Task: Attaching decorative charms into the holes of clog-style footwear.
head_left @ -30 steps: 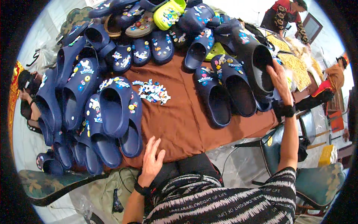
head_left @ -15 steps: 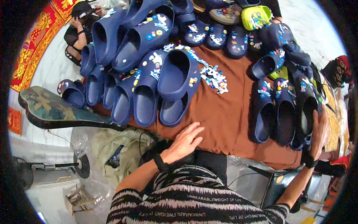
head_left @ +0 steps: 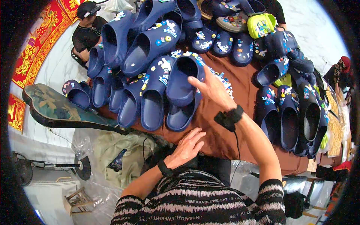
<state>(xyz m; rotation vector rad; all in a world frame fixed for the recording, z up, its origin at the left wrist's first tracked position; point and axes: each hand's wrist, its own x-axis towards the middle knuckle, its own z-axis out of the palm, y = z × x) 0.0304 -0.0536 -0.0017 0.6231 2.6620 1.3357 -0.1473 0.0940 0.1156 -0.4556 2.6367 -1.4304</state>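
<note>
My right hand [head_left: 213,89] reaches over the brown cloth with thumb and fingers apart, at the right side of a navy clog [head_left: 180,92]. Whether it touches this clog is unclear; nothing shows in its grasp. That clog lies on top of another navy clog [head_left: 176,119], and both carry colourful charms. Partly hidden behind my right hand is a pile of loose white and blue charms [head_left: 226,85]. At the table's front edge rests my left hand [head_left: 186,149], its fingers stretched out and holding nothing.
Several more navy clogs [head_left: 152,110] crowd the left, and others [head_left: 288,123] stand at the right. A lime-green clog [head_left: 261,26] lies at the back. The brown cloth [head_left: 240,127] covers the table. A dark, patterned padded board [head_left: 63,108] juts out leftward. A person [head_left: 88,33] sits at the far left.
My right hand has left the clogs at the right and swung left to the stacked navy clogs. My left hand stays near the table's edge. The view has shifted slightly.
</note>
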